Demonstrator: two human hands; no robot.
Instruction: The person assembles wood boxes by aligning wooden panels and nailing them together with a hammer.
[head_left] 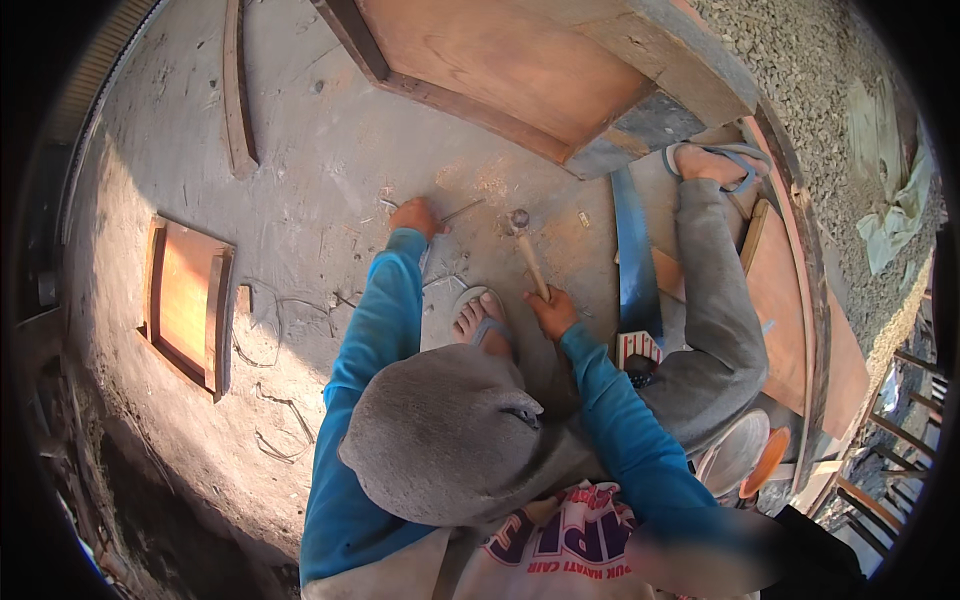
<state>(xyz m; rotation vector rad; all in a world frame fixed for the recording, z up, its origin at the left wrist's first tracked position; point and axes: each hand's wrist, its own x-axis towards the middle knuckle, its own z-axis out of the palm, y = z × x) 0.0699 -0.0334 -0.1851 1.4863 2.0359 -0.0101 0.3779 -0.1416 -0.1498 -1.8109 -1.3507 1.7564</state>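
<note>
My right hand (556, 312) is closed around the wooden handle of a hammer (530, 250). Its head points away from me, close to the concrete floor. Farther forward and to the left, my left hand (413, 215) is closed low at the floor. From its right side sticks a thin metal rod (463, 210), and a short pale end shows at its other side. The fingers hide most of what lies in the grip. Sawdust (488, 182) is scattered just beyond the hands. A handsaw (635, 250) with a bluish blade lies right of the hammer, beside my leg.
A large wooden panel frame (480, 105) spans the far side. On the left lies a small framed panel (190, 300), with loose wire (285, 425) near it. A curved wooden strip (235, 90) lies far left. Plywood (790, 320) and an orange disc (766, 463) are at right.
</note>
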